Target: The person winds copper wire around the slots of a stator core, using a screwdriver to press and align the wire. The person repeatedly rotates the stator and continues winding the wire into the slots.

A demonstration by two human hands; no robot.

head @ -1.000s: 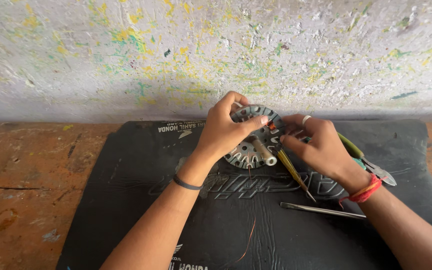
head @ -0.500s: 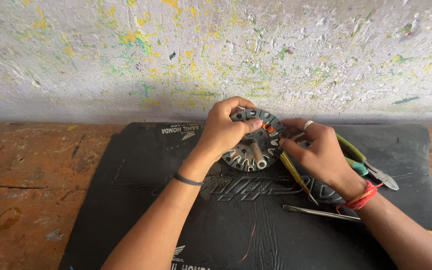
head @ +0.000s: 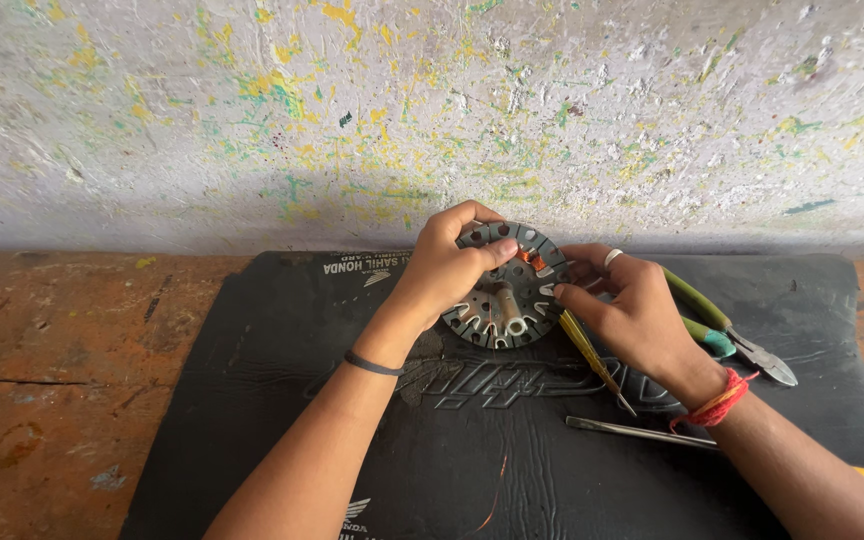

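A round grey metal stator [head: 505,300] with slots around its rim and a bit of copper winding at the upper right stands tilted on a black rubber mat [head: 282,340]. My left hand [head: 447,262] grips its upper left rim, thumb across the face. My right hand [head: 632,305], with a ring and a red thread at the wrist, touches the stator's right edge with its fingertips. A yellow-handled screwdriver [head: 592,355] lies under that hand, pointing down and right.
Green-handled pliers [head: 727,335] lie on the mat behind my right hand. A second long screwdriver [head: 642,432] with a green handle lies across the mat's right side. A thin copper wire [head: 497,490] trails near the front. A paint-speckled wall rises behind the worn brown bench [head: 52,340].
The stator has been turned and tilted between both hands. The view has shifted slightly; both hands stay on the stator.
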